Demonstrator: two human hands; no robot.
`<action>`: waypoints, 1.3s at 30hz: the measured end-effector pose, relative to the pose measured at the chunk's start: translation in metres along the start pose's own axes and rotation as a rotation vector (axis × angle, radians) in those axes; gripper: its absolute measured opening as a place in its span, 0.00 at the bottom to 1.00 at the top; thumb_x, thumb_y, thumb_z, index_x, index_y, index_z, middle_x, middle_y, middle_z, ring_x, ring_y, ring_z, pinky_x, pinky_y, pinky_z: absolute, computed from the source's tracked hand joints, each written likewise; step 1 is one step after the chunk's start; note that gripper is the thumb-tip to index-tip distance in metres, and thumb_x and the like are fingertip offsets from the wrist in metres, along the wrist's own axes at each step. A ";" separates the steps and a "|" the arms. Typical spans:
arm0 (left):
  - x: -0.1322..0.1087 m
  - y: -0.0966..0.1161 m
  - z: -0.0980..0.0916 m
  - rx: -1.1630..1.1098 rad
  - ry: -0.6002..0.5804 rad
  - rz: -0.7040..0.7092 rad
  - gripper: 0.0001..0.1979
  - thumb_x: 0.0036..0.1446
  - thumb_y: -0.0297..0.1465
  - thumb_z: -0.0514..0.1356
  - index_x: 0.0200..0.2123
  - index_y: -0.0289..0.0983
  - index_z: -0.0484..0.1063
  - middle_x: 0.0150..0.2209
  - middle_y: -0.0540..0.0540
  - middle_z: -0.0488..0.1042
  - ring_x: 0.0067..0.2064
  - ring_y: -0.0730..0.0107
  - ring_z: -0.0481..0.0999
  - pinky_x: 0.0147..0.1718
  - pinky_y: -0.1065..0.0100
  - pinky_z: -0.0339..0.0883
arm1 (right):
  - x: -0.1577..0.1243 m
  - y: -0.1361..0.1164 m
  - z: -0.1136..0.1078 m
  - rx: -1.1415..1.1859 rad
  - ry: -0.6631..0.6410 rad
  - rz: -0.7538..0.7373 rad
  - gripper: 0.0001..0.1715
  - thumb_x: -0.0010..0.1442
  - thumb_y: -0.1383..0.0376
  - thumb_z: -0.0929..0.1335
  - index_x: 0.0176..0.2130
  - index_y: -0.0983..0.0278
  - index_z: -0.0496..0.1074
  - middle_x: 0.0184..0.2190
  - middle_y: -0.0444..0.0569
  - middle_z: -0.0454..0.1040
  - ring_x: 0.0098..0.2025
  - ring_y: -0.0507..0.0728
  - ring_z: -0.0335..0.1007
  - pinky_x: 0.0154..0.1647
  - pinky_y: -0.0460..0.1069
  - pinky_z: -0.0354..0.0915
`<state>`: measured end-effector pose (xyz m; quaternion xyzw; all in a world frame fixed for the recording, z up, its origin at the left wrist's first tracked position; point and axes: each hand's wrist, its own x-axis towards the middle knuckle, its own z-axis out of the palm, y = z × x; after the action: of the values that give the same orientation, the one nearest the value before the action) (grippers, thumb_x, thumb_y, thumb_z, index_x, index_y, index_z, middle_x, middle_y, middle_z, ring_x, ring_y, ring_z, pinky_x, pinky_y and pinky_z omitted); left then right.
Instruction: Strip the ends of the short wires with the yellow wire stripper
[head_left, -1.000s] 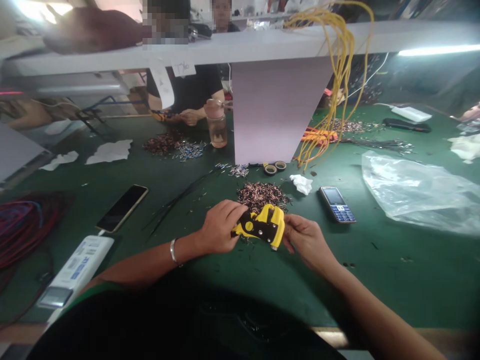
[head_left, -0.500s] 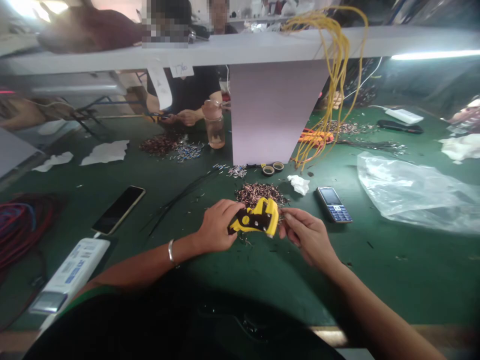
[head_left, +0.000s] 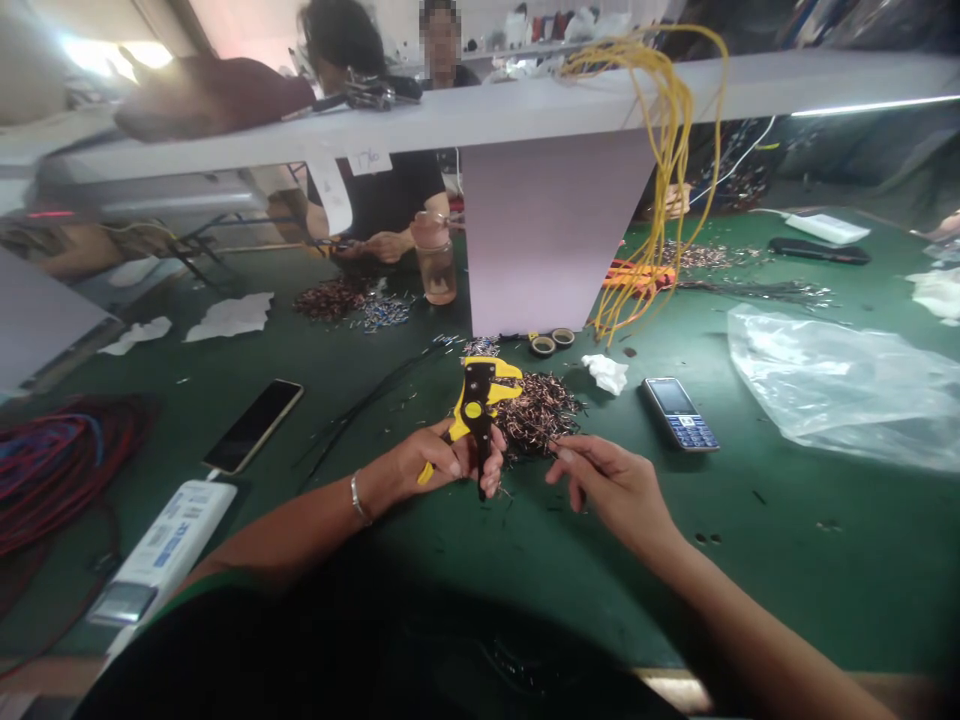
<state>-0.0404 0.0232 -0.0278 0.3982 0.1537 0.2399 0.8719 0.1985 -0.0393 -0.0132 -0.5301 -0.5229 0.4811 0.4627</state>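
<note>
My left hand [head_left: 450,455] is wrapped around the handles of a yellow and black wire stripper [head_left: 474,405], held upright with its jaws pointing right. Beside the tool lies a heap of short wires [head_left: 540,410], dark with copper-coloured ends. At the heap's near right edge, my right hand [head_left: 607,480] pinches a short wire [head_left: 553,443] between thumb and forefinger, its other fingers curled loosely. Most of that wire blends into the heap behind it. Small blue and white terminals [head_left: 481,346] are scattered behind the heap.
Right of the heap are crumpled tissue [head_left: 604,374], a keypad phone [head_left: 681,414] and a clear plastic bag [head_left: 840,390]. A smartphone [head_left: 255,425], power strip [head_left: 169,550] and red cable coil [head_left: 60,470] lie left. Yellow wires [head_left: 667,130] hang from the shelf [head_left: 517,110]. A co-worker sits opposite.
The wire stripper has turned from lying sideways to upright in my left hand. My right hand has come away from its jaws to the heap's edge. The view has shifted slightly.
</note>
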 end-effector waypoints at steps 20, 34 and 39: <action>-0.001 -0.003 -0.003 0.100 -0.051 -0.011 0.27 0.33 0.24 0.64 0.43 0.32 0.74 0.32 0.42 0.75 0.33 0.59 0.74 0.38 0.55 0.68 | 0.000 0.000 0.002 -0.189 0.046 -0.039 0.13 0.56 0.58 0.67 0.34 0.63 0.78 0.15 0.42 0.71 0.16 0.49 0.58 0.17 0.46 0.57; -0.002 -0.004 -0.005 0.114 -0.049 -0.012 0.27 0.33 0.25 0.63 0.44 0.31 0.74 0.33 0.41 0.75 0.33 0.58 0.74 0.38 0.54 0.68 | -0.001 0.001 0.003 -0.185 0.019 -0.038 0.13 0.56 0.57 0.67 0.33 0.62 0.77 0.14 0.41 0.70 0.15 0.49 0.57 0.17 0.46 0.54; -0.002 -0.002 -0.002 0.123 -0.057 -0.018 0.27 0.32 0.23 0.63 0.43 0.31 0.74 0.33 0.41 0.75 0.33 0.60 0.74 0.37 0.55 0.68 | 0.000 0.002 0.002 -0.182 0.034 -0.038 0.13 0.57 0.57 0.67 0.33 0.62 0.77 0.15 0.42 0.71 0.16 0.49 0.57 0.17 0.46 0.56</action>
<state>-0.0420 0.0220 -0.0306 0.4562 0.1467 0.2109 0.8520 0.1968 -0.0394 -0.0155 -0.5678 -0.5667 0.4136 0.4305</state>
